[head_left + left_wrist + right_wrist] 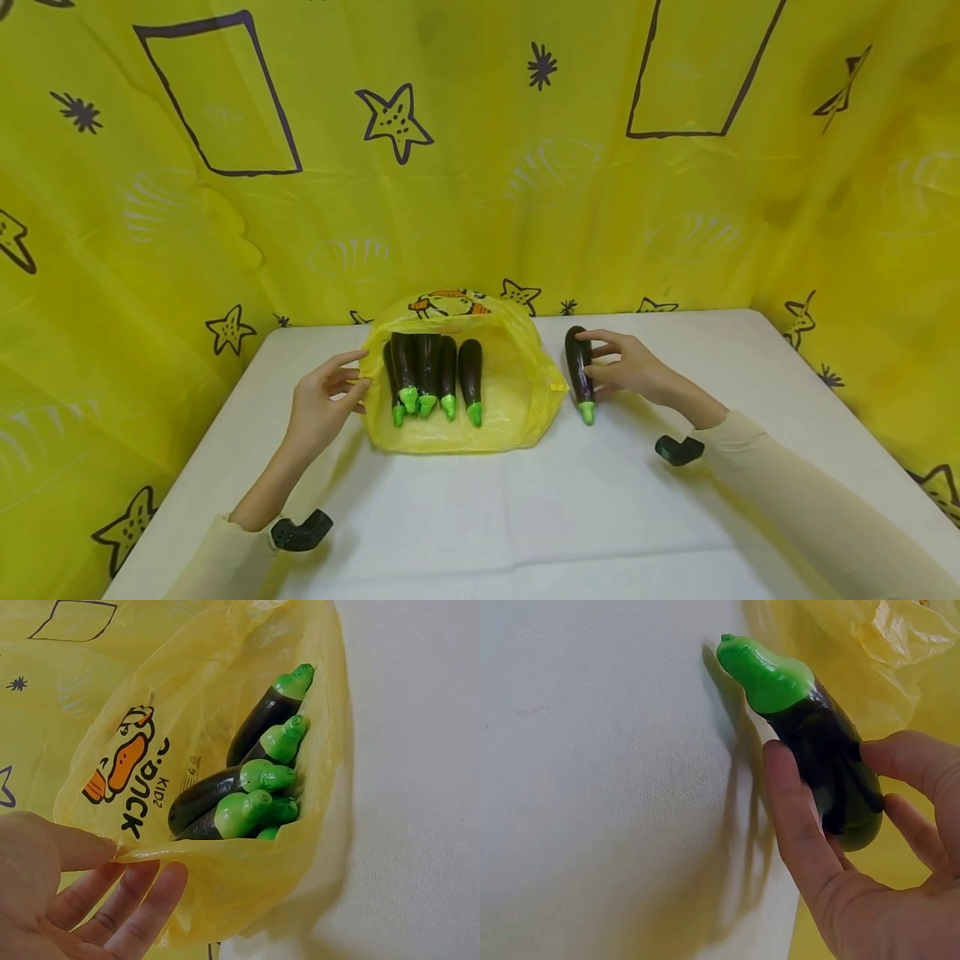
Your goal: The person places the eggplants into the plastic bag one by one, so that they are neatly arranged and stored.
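Observation:
A yellow plastic bag [506,408] lies on its side with its mouth facing me. Several toy eggplants [427,367], dark purple with green caps, are inside it, mostly on its left side. My left hand [318,404] pinches the left edge of the mouth between thumb and fingers; in the left wrist view, that thumb [90,851] presses on the plastic. Right of the bag, my right hand [630,367] grips another eggplant [578,367] by its dark body, green end toward me. The right wrist view shows fingers on both sides of this eggplant [817,742].
A white table [480,517] bears everything. Yellow curtain [480,208] with drawn stars and fish hangs behind and at both sides. Each wrist wears a dark device, the left one [302,531] and the right one [679,450]. A duck print [124,761] marks the bag.

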Motion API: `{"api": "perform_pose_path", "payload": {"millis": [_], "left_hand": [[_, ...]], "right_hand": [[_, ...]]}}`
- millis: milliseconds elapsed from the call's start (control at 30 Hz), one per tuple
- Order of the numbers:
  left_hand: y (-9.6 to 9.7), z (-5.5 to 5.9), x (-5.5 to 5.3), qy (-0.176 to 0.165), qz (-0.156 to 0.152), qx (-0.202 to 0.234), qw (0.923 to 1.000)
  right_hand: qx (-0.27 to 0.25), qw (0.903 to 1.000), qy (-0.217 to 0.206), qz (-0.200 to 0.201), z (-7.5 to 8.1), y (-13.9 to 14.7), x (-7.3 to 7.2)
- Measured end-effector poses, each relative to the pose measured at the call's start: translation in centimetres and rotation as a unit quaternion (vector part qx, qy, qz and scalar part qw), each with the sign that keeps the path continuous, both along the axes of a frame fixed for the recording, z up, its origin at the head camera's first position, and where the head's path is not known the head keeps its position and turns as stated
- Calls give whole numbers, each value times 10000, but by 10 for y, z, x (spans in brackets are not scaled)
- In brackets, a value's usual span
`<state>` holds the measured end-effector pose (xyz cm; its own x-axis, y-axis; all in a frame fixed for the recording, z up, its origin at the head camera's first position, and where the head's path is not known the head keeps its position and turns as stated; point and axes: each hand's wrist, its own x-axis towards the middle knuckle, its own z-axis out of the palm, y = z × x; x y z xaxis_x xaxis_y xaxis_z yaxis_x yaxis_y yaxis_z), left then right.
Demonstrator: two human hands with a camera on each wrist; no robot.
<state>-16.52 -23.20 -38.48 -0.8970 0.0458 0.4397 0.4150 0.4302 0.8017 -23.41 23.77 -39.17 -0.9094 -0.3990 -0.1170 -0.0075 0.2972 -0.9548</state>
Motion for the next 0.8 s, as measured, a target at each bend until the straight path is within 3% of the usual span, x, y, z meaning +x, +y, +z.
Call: {"api": "perform_pose_path", "payload": {"millis": [433, 800], "left_hand": [[0, 0, 1, -16, 28, -44, 10000], [2, 0, -1, 19, 12, -25, 10000]], "right_hand": [[-113, 9998, 152, 101, 8, 9, 5], [-88, 9991, 303, 269, 25, 16, 27]]}}
